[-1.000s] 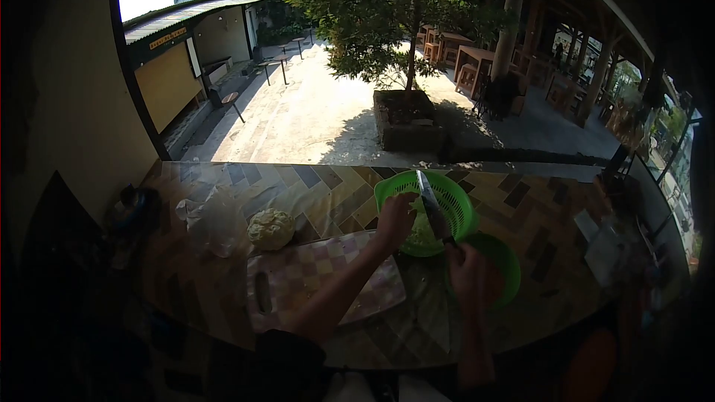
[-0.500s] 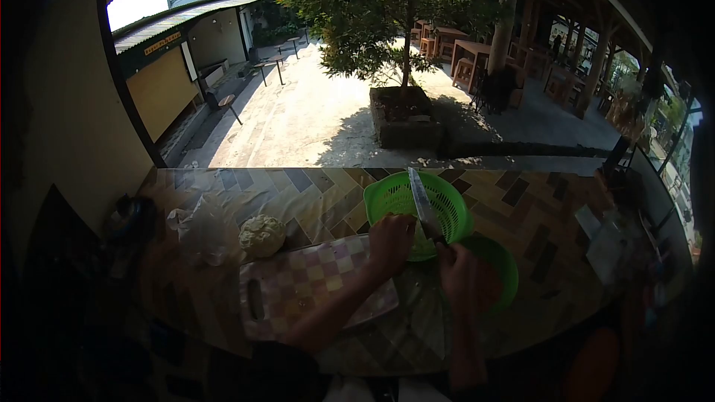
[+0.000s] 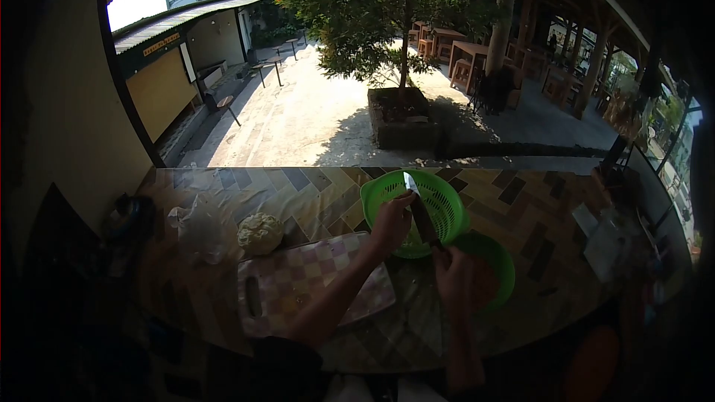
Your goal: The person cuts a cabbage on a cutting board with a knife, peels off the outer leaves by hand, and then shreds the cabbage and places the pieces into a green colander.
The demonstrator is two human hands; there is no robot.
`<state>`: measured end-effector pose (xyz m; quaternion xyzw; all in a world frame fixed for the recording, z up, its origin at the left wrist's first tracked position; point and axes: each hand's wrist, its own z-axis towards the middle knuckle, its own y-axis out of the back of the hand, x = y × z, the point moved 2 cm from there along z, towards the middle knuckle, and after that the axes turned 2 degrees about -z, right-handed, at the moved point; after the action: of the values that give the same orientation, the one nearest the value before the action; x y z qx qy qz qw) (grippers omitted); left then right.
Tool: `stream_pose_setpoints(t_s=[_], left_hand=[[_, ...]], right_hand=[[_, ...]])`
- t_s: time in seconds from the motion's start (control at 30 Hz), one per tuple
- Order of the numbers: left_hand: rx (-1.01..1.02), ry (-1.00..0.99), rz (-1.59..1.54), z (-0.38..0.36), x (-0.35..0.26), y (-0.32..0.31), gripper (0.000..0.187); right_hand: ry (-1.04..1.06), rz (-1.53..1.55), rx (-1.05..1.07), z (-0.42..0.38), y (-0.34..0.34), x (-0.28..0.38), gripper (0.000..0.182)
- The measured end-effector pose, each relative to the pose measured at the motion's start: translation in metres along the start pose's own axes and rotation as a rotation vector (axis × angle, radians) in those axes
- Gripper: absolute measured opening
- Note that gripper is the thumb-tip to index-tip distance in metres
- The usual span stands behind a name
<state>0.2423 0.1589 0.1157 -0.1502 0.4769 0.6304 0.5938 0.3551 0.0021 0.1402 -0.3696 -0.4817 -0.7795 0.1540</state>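
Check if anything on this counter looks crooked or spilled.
The checkered cutting board sits slightly askew, its right end angled toward the far edge of the counter. No clear spill or damage shows.

Strong daylight whitens the middle of the courtyard paving, and the patch of sky at upper left is blown out. The tree throws a ragged shadow over the pale ground. By contrast, the table lies in dim shade, with a faint sheen toward its far side. A bright glint marks the tip of the knife; the green basket keeps its colour despite the gloom. Black vignetting swallows the corners, and wide-angle distortion bows the table's near edge. Detail smears toward the right side, and a faint bluish flare streaks the upper left.
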Motion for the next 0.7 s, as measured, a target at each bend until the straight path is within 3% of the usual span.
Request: stream_pose_setpoints(t_s=[0.07,0.17,0.23,0.3,0.37,0.47,0.57,0.7], left_hand=[[0.046,0.071,0.007,-0.004,-0.005,0.003,0.034],[-0.082,0.112,0.084,-0.005,-0.004,0.009,0.022],[-0.245,-0.221,0.336,-0.003,0.001,0.013,0.021],[-0.209,-0.242,0.35,0.003,0.009,0.013,0.02],[0.023,0.06,0.128,0.006,0.021,0.013,0.02],[0.01,0.087,0.09,-0.002,0.005,0.031,0.022],[-0.222,-0.364,0.285,-0.015,0.005,0.051,0.023],[-0.087,-0.057,-0.022,-0.044,-0.006,0.092,0.021]], right_hand=[[0.007,-0.05,-0.023,-0.002,0.008,0.009,0.031],[0.0,-0.065,-0.028,-0.003,0.013,0.013,0.031],[-0.004,-0.052,-0.015,-0.004,0.01,0.011,0.03],[-0.005,-0.04,-0.006,-0.004,0.004,0.003,0.029],[0.009,-0.064,-0.014,-0.006,0.002,0.001,0.028],[0.021,-0.082,0.002,-0.01,-0.003,-0.002,0.026],[0.075,-0.065,-0.062,-0.015,-0.007,-0.001,0.024],[0.104,0.113,-0.081,-0.024,-0.012,0.006,0.026]])
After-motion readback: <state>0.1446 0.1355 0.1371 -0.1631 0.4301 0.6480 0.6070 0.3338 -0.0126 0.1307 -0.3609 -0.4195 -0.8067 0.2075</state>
